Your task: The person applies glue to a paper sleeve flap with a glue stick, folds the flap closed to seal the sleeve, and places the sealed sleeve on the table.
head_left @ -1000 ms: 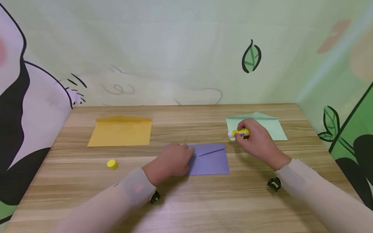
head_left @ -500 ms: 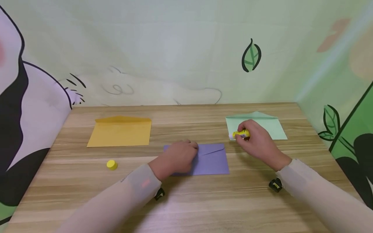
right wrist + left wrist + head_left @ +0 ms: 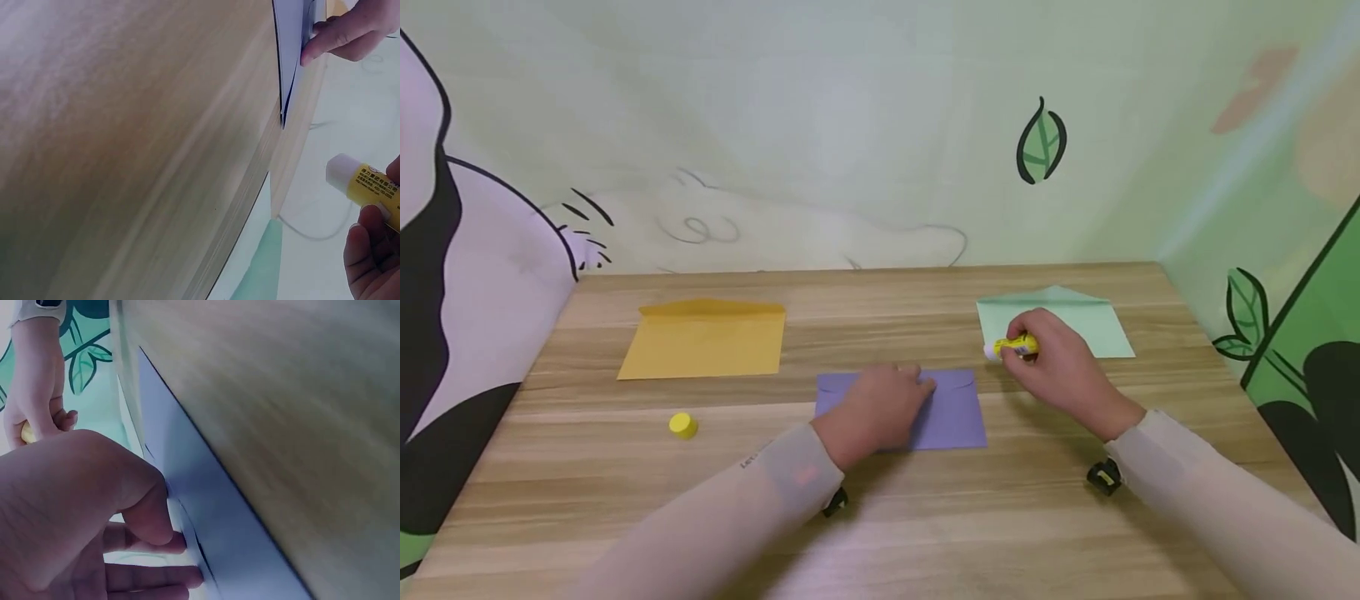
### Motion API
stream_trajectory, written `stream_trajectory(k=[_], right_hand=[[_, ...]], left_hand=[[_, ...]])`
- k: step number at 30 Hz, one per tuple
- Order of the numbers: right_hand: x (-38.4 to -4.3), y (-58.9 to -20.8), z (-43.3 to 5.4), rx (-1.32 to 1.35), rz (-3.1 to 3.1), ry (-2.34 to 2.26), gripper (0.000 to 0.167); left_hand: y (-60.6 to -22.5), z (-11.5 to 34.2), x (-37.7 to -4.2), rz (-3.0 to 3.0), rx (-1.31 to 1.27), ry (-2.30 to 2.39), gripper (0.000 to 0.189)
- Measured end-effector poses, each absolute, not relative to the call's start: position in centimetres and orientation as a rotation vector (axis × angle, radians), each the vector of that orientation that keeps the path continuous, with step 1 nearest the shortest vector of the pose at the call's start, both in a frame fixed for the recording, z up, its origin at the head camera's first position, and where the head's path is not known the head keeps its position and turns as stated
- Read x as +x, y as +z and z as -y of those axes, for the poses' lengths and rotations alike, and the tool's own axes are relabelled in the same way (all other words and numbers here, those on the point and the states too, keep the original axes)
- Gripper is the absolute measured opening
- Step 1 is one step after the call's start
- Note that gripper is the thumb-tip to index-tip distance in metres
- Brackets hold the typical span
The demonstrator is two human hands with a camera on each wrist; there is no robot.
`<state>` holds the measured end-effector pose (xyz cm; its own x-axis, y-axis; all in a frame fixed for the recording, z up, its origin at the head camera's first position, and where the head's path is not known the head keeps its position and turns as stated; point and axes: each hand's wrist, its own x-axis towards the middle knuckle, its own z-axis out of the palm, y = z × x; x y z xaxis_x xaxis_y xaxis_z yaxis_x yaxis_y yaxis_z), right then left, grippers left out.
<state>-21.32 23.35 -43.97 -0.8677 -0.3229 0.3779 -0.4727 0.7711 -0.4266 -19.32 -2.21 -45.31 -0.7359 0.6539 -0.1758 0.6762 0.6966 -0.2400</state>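
Note:
A purple envelope (image 3: 951, 417) lies in the middle of the table with its flap folded down. My left hand (image 3: 880, 410) rests across its left and middle part, hiding much of the flap. In the left wrist view the extended fingers (image 3: 156, 578) touch the paper along the flap's edge. My right hand (image 3: 1060, 362) holds a yellow glue stick (image 3: 1021, 344) pinched between thumb and fingers, over the near left part of a mint-green envelope (image 3: 1093, 333). Its white end points left and is uncapped.
A yellow cap (image 3: 682, 426) stands on the wooden table (image 3: 625, 517) at the left. Behind it lies a yellow-orange envelope (image 3: 703, 346) with its flap raised toward the back wall (image 3: 820, 150). The mint envelope's flap is also raised.
My left hand has slid rightward along the purple envelope's flap, uncovering its left corner. The right hand keeps the glue stick almost in place.

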Motion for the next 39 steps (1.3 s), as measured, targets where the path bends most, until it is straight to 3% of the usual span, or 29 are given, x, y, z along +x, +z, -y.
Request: stream_trajectory(k=[11, 28, 39], right_hand=[[-21.2, -44.0, -23.6, 0.623, 2.698, 0.735, 0.012], [-21.4, -43.3, -23.8, 0.63, 2.708, 0.739, 0.012], [-21.2, -43.8, -23.8, 0.647, 2.694, 0.73, 0.013]], left_hand=[[-45.6, 1.2, -19.6, -2.843, 1.243, -0.312, 0.027], [-45.6, -0.4, -19.6, -2.879, 1.114, -0.423, 0.058], [-45.6, -1.4, -19.3, -2.844, 1.093, -0.493, 0.063]])
